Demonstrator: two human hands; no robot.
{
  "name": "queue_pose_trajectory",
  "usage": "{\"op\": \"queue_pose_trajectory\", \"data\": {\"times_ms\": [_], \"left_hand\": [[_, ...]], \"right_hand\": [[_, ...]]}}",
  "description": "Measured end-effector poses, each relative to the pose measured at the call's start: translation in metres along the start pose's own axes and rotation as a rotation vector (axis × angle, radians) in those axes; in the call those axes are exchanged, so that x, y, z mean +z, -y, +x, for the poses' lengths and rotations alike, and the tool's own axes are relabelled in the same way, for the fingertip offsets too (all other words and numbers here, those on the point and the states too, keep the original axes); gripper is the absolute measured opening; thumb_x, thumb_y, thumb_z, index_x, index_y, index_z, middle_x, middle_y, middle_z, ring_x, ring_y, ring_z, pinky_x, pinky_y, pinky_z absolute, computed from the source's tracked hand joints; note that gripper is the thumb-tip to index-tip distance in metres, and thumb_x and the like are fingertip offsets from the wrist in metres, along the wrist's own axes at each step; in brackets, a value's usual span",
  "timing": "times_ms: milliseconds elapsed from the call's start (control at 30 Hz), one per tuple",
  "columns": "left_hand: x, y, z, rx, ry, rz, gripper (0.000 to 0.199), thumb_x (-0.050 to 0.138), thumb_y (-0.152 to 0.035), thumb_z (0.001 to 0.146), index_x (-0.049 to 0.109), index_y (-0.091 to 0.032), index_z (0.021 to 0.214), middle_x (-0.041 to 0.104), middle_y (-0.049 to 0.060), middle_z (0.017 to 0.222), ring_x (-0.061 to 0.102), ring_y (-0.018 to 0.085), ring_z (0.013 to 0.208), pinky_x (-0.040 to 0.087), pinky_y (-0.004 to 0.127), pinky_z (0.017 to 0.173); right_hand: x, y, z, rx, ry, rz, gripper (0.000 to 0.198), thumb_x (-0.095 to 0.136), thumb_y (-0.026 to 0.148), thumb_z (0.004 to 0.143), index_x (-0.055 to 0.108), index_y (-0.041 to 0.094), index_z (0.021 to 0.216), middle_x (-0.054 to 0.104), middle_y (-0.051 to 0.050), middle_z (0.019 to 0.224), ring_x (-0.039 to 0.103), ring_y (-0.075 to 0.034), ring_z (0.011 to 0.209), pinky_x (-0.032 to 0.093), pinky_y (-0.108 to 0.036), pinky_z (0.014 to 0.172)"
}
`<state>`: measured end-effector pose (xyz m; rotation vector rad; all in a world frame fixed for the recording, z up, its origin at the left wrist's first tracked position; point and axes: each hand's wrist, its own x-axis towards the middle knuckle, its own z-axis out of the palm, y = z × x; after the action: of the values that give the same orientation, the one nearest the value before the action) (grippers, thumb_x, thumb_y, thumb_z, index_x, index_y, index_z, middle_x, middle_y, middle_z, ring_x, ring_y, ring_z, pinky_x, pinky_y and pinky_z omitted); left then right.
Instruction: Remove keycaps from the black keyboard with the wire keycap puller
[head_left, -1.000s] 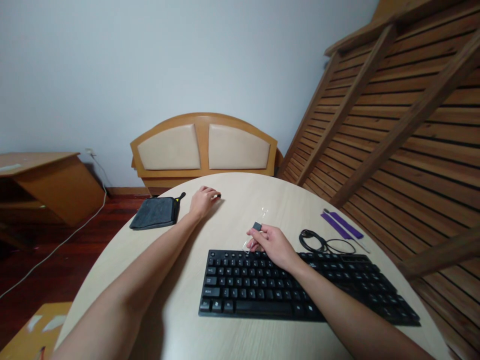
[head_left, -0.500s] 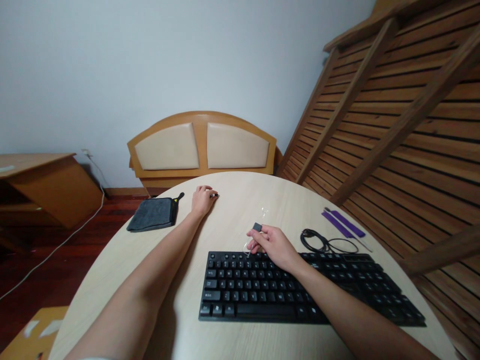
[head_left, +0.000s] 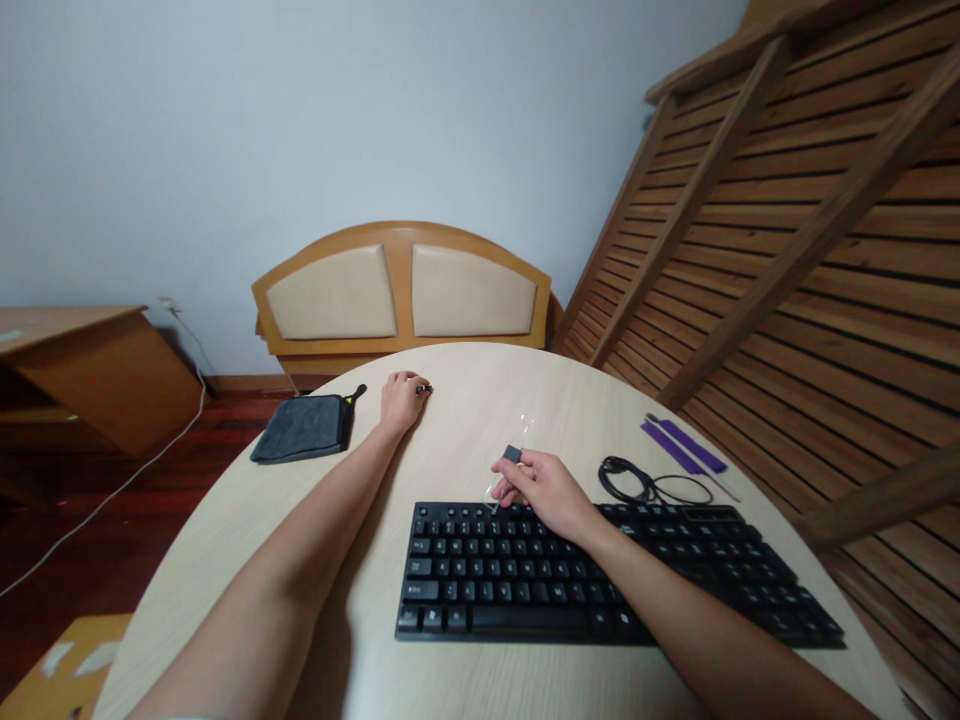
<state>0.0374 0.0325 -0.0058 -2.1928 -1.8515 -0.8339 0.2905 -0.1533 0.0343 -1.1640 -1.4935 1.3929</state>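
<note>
My right hand is closed, pinching a small dark grey square piece between thumb and fingers, above the back edge of a black keyboard. Under its fingers a thin clear loop shows, too fine to make out. My left hand rests far back on the table with fingers curled round a small black-and-silver object, whose kind I cannot tell. Left of that hand lies a folded dark grey cloth with a black loop.
The round pale table carries small clear pieces, a coiled black cable and purple strips at the right. A wooden headboard stands behind; a slatted wooden frame leans at the right.
Both hands keep their holds almost unmoved. The whole view has shifted very slightly; the objects on the table lie as before.
</note>
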Motion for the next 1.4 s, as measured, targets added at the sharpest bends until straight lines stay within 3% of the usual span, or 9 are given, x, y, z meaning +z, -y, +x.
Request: {"op": "queue_pose_trajectory", "data": {"times_ms": [367, 600, 800, 967, 1067, 1200, 1267, 1333, 1400], "left_hand": [[0.002, 0.002, 0.000, 0.006, -0.015, -0.030, 0.018, 0.061, -0.027, 0.084, 0.072, -0.023, 0.098, 0.064, 0.010, 0.111, 0.049, 0.031, 0.109, 0.043, 0.042, 0.091], [-0.009, -0.007, -0.005, 0.027, -0.018, -0.108, 0.025, 0.063, -0.021, 0.081, 0.068, -0.019, 0.105, 0.061, 0.012, 0.114, 0.048, 0.032, 0.113, 0.040, 0.044, 0.096], [-0.035, -0.044, -0.031, 0.108, 0.014, -0.279, 0.025, 0.049, -0.028, 0.092, 0.065, -0.017, 0.107, 0.064, 0.011, 0.112, 0.053, 0.027, 0.109, 0.038, 0.041, 0.100], [-0.074, -0.089, -0.079, 0.216, 0.151, -0.491, 0.037, 0.034, -0.035, 0.099, 0.067, -0.019, 0.106, 0.071, 0.005, 0.097, 0.064, 0.019, 0.093, 0.048, 0.029, 0.085], [-0.096, -0.111, -0.106, 0.211, 0.337, -0.856, 0.036, 0.041, -0.040, 0.096, 0.068, -0.018, 0.104, 0.071, 0.006, 0.094, 0.064, 0.020, 0.088, 0.049, 0.028, 0.077], [-0.109, -0.126, -0.125, 0.140, 0.384, -1.015, 0.028, 0.055, -0.041, 0.089, 0.068, -0.017, 0.087, 0.069, 0.005, 0.083, 0.062, 0.018, 0.077, 0.047, 0.025, 0.063], [-0.110, -0.125, -0.129, 0.099, 0.368, -1.085, 0.028, 0.055, -0.042, 0.089, 0.066, -0.017, 0.086, 0.067, 0.004, 0.082, 0.061, 0.017, 0.074, 0.047, 0.025, 0.064], [-0.111, -0.121, -0.131, 0.035, 0.344, -1.145, 0.028, 0.054, -0.043, 0.090, 0.063, -0.017, 0.090, 0.066, 0.003, 0.079, 0.061, 0.015, 0.070, 0.047, 0.025, 0.063], [-0.113, -0.115, -0.134, -0.047, 0.325, -1.182, 0.029, 0.054, -0.046, 0.089, 0.060, -0.017, 0.092, 0.064, 0.001, 0.078, 0.062, 0.014, 0.066, 0.047, 0.025, 0.060]], "right_hand": [[0.000, 0.001, -0.001, -0.009, 0.011, -0.012, 0.040, 0.061, 0.053, 0.080, 0.061, 0.014, 0.086, 0.071, -0.006, 0.071, 0.065, -0.014, 0.059, 0.051, -0.027, 0.060], [0.000, 0.001, -0.001, -0.013, 0.008, 0.009, 0.044, 0.061, 0.056, 0.079, 0.061, 0.013, 0.087, 0.070, -0.005, 0.069, 0.064, -0.013, 0.057, 0.051, -0.026, 0.059], [0.000, 0.001, 0.000, -0.038, -0.009, -0.003, 0.046, 0.060, 0.058, 0.078, 0.063, 0.013, 0.086, 0.068, -0.005, 0.068, 0.063, -0.013, 0.056, 0.050, -0.027, 0.058], [0.000, 0.002, -0.003, -0.128, -0.006, -0.091, 0.041, 0.061, 0.055, 0.080, 0.065, 0.014, 0.074, 0.066, -0.004, 0.068, 0.062, -0.015, 0.061, 0.049, -0.027, 0.062], [0.002, 0.004, -0.007, -0.216, 0.000, -0.238, 0.041, 0.058, 0.052, 0.084, 0.065, 0.016, 0.067, 0.066, -0.003, 0.066, 0.061, -0.016, 0.065, 0.047, -0.027, 0.065], [0.002, 0.013, -0.012, -0.294, 0.006, -0.482, 0.041, 0.054, 0.047, 0.088, 0.065, 0.017, 0.063, 0.064, -0.001, 0.062, 0.058, -0.016, 0.063, 0.044, -0.027, 0.065], [-0.003, 0.021, -0.016, -0.298, 0.069, -0.560, 0.036, 0.056, 0.047, 0.087, 0.069, 0.017, 0.073, 0.067, -0.001, 0.068, 0.060, -0.017, 0.067, 0.045, -0.028, 0.067], [-0.013, 0.027, -0.023, -0.292, 0.178, -0.617, 0.036, 0.061, 0.050, 0.082, 0.071, 0.019, 0.097, 0.071, -0.005, 0.092, 0.063, -0.021, 0.083, 0.047, -0.031, 0.077], [-0.027, 0.029, -0.032, -0.273, 0.284, -0.687, 0.057, 0.068, 0.054, 0.075, 0.062, 0.021, 0.121, 0.064, -0.008, 0.121, 0.059, -0.027, 0.108, 0.043, -0.037, 0.095]]}}
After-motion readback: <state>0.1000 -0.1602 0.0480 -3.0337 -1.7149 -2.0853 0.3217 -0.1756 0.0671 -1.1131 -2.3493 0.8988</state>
